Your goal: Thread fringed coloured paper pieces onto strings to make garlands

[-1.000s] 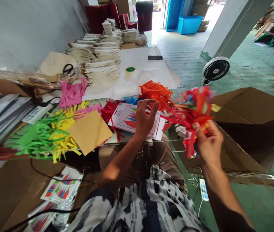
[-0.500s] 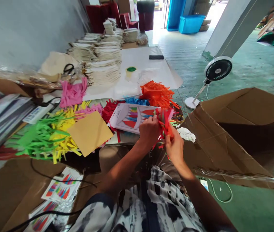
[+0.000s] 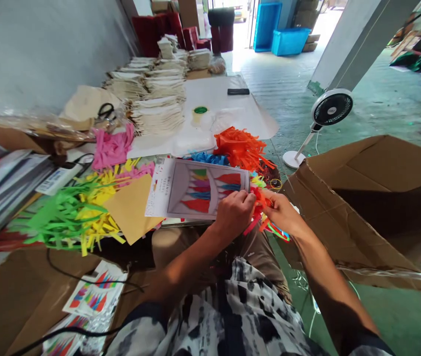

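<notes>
A flat clear packet point(image 3: 165, 190) with a white header card and a printed picture of coloured tassels lies across the table edge in front of me. My left hand point(image 3: 235, 212) is closed on the packet's right end. Just to the right, my right hand point(image 3: 282, 211) pinches a bundle of multicoloured tassels point(image 3: 257, 198), mostly red, against the packet's end. Loose strips hang below it. Whether part of the bundle is inside the packet is hidden by my fingers. A tan square card point(image 3: 130, 212) lies partly under the packet's left side.
Green point(image 3: 62, 212), yellow point(image 3: 101, 222), pink point(image 3: 114, 146) and orange tassel strips point(image 3: 242, 148) lie around the packet. Stacks of cream cloth point(image 3: 158, 111) stand farther back. An open cardboard box point(image 3: 329, 217) is on my right, near a white fan point(image 3: 332, 110). Printed cards point(image 3: 97, 291) lie lower left.
The packet has shifted left and toward me, overlapping more of the tan card. Both hands have moved slightly, bringing the tassel bundle down against the packet's right end.
</notes>
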`<state>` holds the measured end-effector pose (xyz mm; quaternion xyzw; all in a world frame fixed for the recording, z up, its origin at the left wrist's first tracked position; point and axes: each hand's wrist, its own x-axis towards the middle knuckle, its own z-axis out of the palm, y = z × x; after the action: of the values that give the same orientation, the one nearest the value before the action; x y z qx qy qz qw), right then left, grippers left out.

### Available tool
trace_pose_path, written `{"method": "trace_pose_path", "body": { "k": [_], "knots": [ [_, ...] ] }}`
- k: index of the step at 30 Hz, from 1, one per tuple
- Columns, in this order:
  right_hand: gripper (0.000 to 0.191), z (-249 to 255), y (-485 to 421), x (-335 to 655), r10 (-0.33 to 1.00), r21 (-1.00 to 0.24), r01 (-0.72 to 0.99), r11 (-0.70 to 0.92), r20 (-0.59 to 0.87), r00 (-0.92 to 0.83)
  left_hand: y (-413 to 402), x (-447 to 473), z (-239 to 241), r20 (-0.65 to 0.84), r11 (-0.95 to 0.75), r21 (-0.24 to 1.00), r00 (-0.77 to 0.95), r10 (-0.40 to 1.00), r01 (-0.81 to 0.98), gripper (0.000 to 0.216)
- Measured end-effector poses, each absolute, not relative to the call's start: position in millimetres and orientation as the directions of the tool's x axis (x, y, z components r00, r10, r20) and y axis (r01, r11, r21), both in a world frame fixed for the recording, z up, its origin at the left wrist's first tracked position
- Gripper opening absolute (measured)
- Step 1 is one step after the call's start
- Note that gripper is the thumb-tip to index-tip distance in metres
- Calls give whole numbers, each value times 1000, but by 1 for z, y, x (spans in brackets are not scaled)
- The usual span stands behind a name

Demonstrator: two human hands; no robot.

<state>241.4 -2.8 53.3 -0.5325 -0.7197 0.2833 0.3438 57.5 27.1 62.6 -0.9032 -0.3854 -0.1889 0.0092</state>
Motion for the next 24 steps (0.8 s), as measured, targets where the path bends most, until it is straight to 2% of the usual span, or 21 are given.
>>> {"method": "trace_pose_path", "body": {
  "k": [2,4,7,9,10,12,14,16,17,20,24],
  "knots": [
    [23,57,-3,248,948,-765,569,303,181,-262,27,58,61,359,-713,119,640,679,690,16],
    [18,60,-7,246,944,-701,638,320,175,-281,28,59,58,372,-727,118,648,664,677,17],
    [21,64,-16,232,976,-464,860,214,148,-163,30,60,52,414,-756,134,657,630,641,14],
    [21,64,-21,224,989,-317,940,125,114,-93,33,58,46,453,-782,148,662,597,605,11],
    [18,64,-22,223,991,-294,948,122,92,-99,35,57,43,481,-797,150,661,576,585,10],
    [13,62,-23,229,977,-375,902,211,51,-208,37,53,37,548,-833,137,659,515,537,12],
    [10,59,-22,242,941,-615,737,281,25,-338,38,49,33,605,-871,109,664,440,478,15],
    [23,57,-20,253,935,-878,441,184,18,-353,36,45,30,622,-900,88,682,384,427,16],
    [29,56,-19,257,947,-950,294,103,3,-322,36,44,29,619,-910,80,696,365,406,15],
    [39,55,-16,254,967,-999,30,-40,-46,-251,34,44,28,592,-933,56,741,317,355,15],
    [51,51,-18,235,963,-962,-218,-164,-109,-245,35,47,32,583,-945,69,755,299,321,13]
  ]
}}
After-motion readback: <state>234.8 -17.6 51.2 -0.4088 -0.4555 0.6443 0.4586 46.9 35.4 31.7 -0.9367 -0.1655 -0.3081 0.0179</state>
